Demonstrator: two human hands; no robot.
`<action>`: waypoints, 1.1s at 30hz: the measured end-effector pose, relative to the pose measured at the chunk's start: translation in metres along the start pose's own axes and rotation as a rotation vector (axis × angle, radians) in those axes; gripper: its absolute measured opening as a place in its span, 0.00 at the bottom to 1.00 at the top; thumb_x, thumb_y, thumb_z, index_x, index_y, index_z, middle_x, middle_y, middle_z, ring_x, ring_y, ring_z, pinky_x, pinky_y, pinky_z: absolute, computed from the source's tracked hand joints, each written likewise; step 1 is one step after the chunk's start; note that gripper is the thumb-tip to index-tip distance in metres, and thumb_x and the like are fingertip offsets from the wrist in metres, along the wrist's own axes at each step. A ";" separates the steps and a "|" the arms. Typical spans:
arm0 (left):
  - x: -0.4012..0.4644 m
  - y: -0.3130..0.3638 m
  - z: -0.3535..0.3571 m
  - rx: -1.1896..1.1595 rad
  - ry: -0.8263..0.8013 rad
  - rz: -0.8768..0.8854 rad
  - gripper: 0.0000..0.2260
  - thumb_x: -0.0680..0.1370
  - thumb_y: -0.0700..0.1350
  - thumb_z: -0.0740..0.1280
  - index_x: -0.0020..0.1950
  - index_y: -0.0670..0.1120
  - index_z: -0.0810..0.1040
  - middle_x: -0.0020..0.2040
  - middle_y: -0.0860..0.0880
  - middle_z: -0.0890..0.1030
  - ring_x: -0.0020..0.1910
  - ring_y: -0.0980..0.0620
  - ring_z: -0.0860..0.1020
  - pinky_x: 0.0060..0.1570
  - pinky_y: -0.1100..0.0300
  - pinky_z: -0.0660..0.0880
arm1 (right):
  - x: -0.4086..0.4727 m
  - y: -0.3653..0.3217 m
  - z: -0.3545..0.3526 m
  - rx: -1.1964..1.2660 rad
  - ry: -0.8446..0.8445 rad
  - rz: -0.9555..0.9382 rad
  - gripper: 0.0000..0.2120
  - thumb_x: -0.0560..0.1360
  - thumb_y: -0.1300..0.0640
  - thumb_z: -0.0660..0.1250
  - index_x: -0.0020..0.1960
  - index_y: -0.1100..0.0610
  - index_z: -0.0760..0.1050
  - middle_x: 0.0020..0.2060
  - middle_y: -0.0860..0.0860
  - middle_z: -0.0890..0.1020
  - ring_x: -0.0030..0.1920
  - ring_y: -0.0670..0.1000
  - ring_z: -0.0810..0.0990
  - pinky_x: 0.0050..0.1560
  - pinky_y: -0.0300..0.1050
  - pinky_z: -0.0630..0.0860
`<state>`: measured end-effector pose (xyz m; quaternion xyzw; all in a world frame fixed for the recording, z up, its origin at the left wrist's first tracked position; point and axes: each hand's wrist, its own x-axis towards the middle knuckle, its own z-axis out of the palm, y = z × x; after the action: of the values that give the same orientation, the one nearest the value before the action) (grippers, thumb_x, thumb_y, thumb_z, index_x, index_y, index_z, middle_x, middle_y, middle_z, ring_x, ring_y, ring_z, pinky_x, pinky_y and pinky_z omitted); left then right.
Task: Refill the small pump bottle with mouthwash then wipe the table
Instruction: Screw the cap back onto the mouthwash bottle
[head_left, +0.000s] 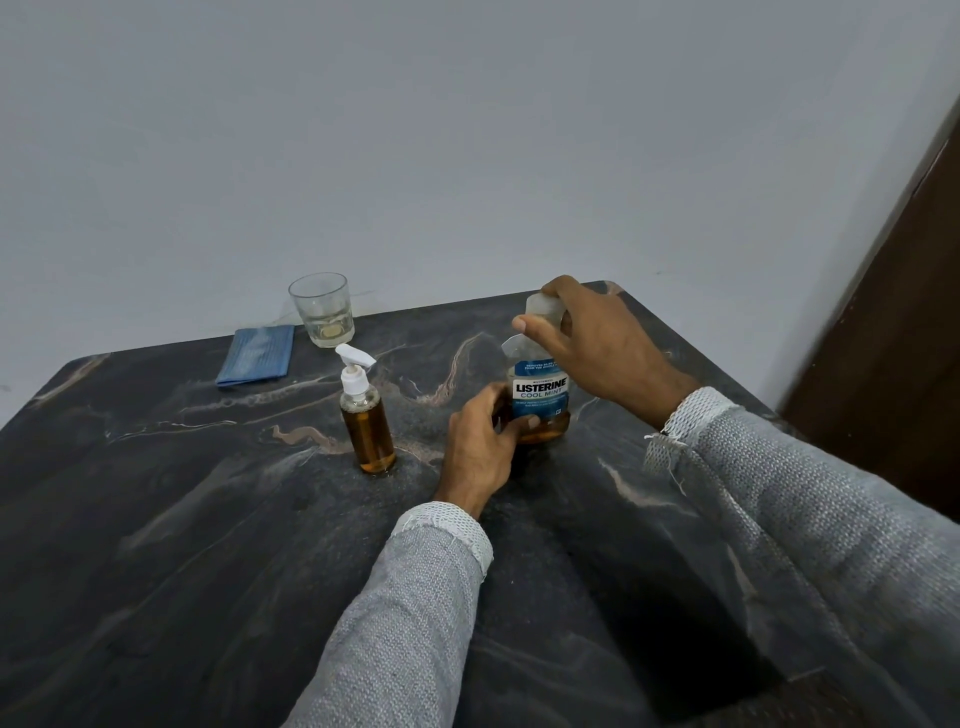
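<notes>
A clear mouthwash bottle (540, 387) with a blue label stands on the dark marble table (208, 519), a little amber liquid in its bottom. My left hand (480, 447) grips its lower body from the left. My right hand (592, 343) curls over its clear cap (543, 306) at the top. To the left stands the small pump bottle (366, 421), upright, white pump head on, nearly full of amber liquid. No hand touches it.
A folded blue cloth (257, 356) lies at the table's back left, by the wall. Next to it stands a drinking glass (323, 309) with a little pale liquid. A brown door (904, 364) is at the right, beyond the table's edge.
</notes>
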<state>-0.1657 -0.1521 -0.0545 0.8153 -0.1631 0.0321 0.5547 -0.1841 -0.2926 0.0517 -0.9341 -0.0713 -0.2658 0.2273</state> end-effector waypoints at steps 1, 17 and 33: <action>0.000 0.000 0.000 -0.007 -0.002 0.000 0.19 0.74 0.43 0.73 0.63 0.50 0.76 0.61 0.53 0.81 0.56 0.63 0.75 0.51 0.73 0.69 | 0.000 0.000 0.000 -0.002 0.006 -0.003 0.22 0.77 0.41 0.62 0.62 0.57 0.71 0.50 0.50 0.82 0.45 0.46 0.77 0.45 0.38 0.68; 0.005 -0.003 -0.030 -0.061 -0.180 -0.052 0.29 0.73 0.27 0.63 0.70 0.50 0.69 0.67 0.53 0.73 0.69 0.55 0.69 0.61 0.68 0.70 | -0.048 0.049 0.048 0.694 -0.250 0.319 0.31 0.68 0.56 0.77 0.66 0.53 0.67 0.59 0.46 0.77 0.60 0.46 0.76 0.57 0.34 0.75; 0.001 -0.011 -0.016 0.409 -0.068 0.062 0.30 0.77 0.48 0.68 0.76 0.52 0.58 0.68 0.51 0.74 0.67 0.50 0.72 0.66 0.46 0.70 | -0.056 0.091 0.055 0.528 0.267 0.435 0.22 0.67 0.50 0.78 0.54 0.49 0.69 0.47 0.41 0.80 0.46 0.39 0.81 0.43 0.35 0.79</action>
<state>-0.1590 -0.1346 -0.0579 0.9061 -0.1967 0.0540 0.3707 -0.1825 -0.3484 -0.0547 -0.7937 0.0929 -0.3031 0.5191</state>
